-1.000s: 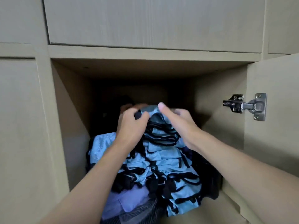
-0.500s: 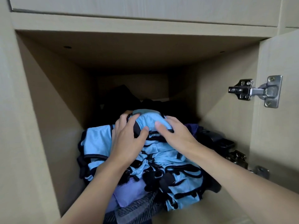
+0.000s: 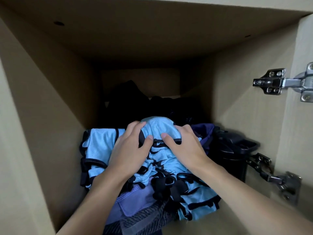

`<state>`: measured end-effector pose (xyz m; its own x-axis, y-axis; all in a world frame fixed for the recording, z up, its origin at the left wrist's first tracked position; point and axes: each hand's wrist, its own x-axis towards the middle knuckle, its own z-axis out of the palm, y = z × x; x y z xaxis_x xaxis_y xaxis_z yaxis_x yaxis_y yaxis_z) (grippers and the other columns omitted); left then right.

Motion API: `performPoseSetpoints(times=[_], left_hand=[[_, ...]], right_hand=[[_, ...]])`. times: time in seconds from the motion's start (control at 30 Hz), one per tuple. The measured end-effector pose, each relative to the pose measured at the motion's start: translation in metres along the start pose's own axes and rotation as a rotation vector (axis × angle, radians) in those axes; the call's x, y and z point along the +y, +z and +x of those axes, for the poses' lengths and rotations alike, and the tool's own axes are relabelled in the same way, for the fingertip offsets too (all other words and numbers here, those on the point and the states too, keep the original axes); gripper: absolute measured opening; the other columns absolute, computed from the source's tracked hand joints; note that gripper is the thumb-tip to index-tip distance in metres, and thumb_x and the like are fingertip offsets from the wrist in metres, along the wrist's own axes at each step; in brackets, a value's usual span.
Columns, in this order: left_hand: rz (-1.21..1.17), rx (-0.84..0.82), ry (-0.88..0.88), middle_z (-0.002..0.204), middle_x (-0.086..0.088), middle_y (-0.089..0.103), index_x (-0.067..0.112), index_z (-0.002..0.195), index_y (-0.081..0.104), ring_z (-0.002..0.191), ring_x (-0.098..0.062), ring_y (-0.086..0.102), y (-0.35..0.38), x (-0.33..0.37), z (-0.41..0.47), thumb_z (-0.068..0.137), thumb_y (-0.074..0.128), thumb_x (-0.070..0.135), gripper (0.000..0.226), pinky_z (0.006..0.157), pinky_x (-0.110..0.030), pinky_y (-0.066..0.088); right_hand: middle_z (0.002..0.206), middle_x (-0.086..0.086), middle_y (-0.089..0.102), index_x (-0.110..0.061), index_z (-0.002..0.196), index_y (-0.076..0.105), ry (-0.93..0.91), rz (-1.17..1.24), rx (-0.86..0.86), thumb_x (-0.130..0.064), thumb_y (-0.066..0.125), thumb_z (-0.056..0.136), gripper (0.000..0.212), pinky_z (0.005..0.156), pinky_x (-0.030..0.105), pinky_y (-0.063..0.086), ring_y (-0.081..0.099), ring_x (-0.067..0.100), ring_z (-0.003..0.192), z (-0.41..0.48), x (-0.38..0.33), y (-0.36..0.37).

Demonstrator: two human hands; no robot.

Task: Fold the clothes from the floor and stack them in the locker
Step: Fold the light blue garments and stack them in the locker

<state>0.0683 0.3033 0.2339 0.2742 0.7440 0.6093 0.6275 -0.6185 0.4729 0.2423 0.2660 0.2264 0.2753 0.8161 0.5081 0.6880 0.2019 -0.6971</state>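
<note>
The blue top [image 3: 157,126] with black edges lay on top of the pile inside the locker [image 3: 50,116]. The left hand [image 3: 128,153] and the right hand [image 3: 188,150] both lay on its round bump, fingers spread and not pinching, thumbs close together. I think they pressed down so the fold would stay flat and not pop open. Under it sat a purple cloth [image 3: 133,200] and a grey striped cloth [image 3: 145,219]. Dark clothes [image 3: 128,102] filled the back. A black thing [image 3: 233,150] stood just beside the pile, below the door hinge [image 3: 277,82].
</note>
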Motion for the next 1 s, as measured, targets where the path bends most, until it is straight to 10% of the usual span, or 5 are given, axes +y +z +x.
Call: performPoseSetpoints(times=[0.17,0.3,0.47,1.0], left_hand=[[0.053,-0.037,-0.044,0.156,0.024,0.023,0.034,0.154,0.028,0.14,-0.014,0.03,0.0,0.002,0.0,0.101,0.036,0.051,0.056,0.112,-0.032,0.025],[0.069,-0.06,-0.053,0.159,0.02,0.019,0.034,0.155,0.024,0.146,-0.012,0.022,-0.003,0.006,0.003,0.101,0.033,0.051,0.057,0.117,-0.033,0.02],[-0.019,-0.038,-0.042,0.155,0.014,0.025,0.03,0.154,0.03,0.143,-0.013,0.025,-0.008,0.013,0.008,0.1,0.042,0.049,0.058,0.116,-0.031,0.021],[-0.105,0.026,-0.06,0.141,0.0,0.033,0.04,0.144,0.037,0.139,-0.02,0.025,-0.05,0.054,0.011,0.093,0.057,0.05,0.056,0.116,-0.041,0.027]], right_hand=[[0.123,-0.017,0.04,-0.024,0.114,0.057,0.038,-0.036,-0.017,-0.069,0.05,0.087,0.053,0.094,0.038,0.047,0.055,0.013,0.11,0.0,0.001,0.0],[0.149,-0.025,0.023,-0.014,0.125,0.059,0.016,-0.014,0.017,-0.072,0.051,0.083,0.072,0.095,0.034,0.044,0.047,0.003,0.113,0.002,0.004,0.0],[0.125,-0.014,0.055,-0.035,0.133,0.041,-0.002,0.126,0.088,-0.06,0.063,0.084,0.059,0.096,0.036,0.049,0.056,0.009,0.113,0.0,-0.004,-0.007],[0.152,-0.003,0.032,-0.024,0.149,0.026,-0.006,0.031,0.071,-0.05,0.06,0.092,0.071,0.115,0.046,0.031,0.035,0.018,0.138,-0.019,-0.04,-0.049]])
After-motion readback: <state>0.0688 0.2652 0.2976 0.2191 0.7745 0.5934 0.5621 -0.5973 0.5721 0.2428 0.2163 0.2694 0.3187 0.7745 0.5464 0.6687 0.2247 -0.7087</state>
